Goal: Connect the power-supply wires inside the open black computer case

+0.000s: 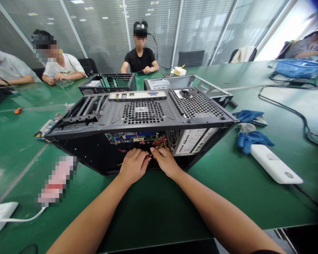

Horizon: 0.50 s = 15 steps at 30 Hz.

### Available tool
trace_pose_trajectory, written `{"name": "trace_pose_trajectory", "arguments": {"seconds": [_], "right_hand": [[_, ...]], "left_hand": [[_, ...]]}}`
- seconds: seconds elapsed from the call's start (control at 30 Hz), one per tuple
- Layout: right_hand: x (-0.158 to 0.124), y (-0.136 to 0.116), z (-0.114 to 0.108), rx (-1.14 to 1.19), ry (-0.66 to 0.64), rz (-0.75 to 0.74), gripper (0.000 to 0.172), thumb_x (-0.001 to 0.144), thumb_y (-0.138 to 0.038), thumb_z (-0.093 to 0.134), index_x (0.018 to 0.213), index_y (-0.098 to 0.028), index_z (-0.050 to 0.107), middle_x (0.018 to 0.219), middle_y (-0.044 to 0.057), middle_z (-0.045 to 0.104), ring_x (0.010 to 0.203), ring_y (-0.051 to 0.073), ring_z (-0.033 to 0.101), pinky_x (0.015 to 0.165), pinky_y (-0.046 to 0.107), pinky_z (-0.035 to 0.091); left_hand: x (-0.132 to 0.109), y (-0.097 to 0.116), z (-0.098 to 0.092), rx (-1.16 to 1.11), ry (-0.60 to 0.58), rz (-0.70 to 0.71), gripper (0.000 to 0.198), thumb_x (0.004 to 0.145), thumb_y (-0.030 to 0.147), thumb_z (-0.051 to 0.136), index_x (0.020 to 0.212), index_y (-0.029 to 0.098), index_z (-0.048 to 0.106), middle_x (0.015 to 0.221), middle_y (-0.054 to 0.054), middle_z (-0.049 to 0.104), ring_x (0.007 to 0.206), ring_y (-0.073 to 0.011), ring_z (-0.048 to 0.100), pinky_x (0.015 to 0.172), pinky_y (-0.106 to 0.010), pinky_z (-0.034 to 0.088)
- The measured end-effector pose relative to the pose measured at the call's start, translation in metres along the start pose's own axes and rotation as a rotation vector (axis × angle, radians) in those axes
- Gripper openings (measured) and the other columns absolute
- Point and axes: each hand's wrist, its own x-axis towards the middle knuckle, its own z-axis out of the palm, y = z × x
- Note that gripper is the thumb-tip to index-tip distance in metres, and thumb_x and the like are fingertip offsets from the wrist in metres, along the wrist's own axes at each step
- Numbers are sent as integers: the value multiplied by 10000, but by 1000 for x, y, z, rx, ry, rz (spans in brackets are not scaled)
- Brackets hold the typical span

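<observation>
A black computer case (106, 120) lies in front of me with its open side facing me and its rear panel upward. Both my hands reach in at the lower edge of that opening. My left hand (134, 164) has its fingers curled around thin cables, and their tips are partly hidden. Close beside it, my right hand (166, 162) pinches a yellow and black cable (149, 155) between thumb and fingers. Behind the hands run coloured wires (163, 141) from the power supply (192, 141). The motherboard (122, 137) shows deeper inside.
Two more opened cases, one black (119, 83) and one grey (198, 86), stand behind. Blue gloves (254, 139) and a white power strip (275, 164) lie right. At left are a blurred pink item (57, 181) and a white adapter (1, 215). Several people sit around the green table (254, 197).
</observation>
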Motion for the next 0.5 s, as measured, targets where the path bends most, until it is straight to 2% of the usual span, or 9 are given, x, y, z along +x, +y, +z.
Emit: {"name": "trace_pose_trajectory", "arguments": {"seconds": [0.27, 0.5], "right_hand": [[-1, -4, -2, -47, 2, 12, 449, 865, -514, 472, 536, -209, 457, 485, -43, 393, 517, 132, 420, 551, 277, 309], [0, -4, -2, -80, 0, -14, 432, 877, -499, 448, 557, -209, 477, 511, -32, 433, 548, 145, 464, 587, 283, 338]], "left_hand": [[-4, -6, 8, -98, 116, 8, 134, 940, 258, 514, 899, 183, 617, 856, -54, 614, 785, -172, 563, 732, -316, 465], [-1, -3, 4, 15, 136, 9, 232, 949, 289, 509, 802, 186, 657, 717, -34, 597, 690, -163, 528, 679, -303, 423]]}}
